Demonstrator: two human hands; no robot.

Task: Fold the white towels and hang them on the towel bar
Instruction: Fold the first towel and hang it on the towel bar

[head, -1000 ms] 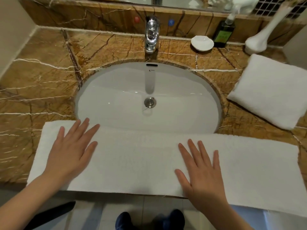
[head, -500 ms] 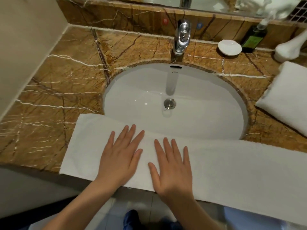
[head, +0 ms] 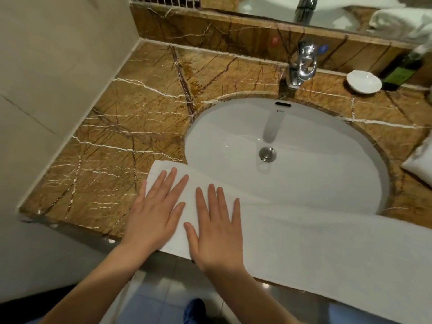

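A long white towel, folded into a strip, lies along the front edge of the brown marble counter and covers the near rim of the sink. My left hand presses flat on the strip's left end, fingers spread. Beside it, my right hand also lies flat on the towel, palm down. Neither hand grips anything. A second folded white towel shows partly at the right edge. No towel bar is in view.
The white oval sink sits in the counter with a chrome tap behind it. A white soap dish and a dark green bottle stand at the back right. A beige wall bounds the left side.
Both hands have slid left along the towel and come together near its left end. My view has turned left, so the second towel is mostly out of frame.
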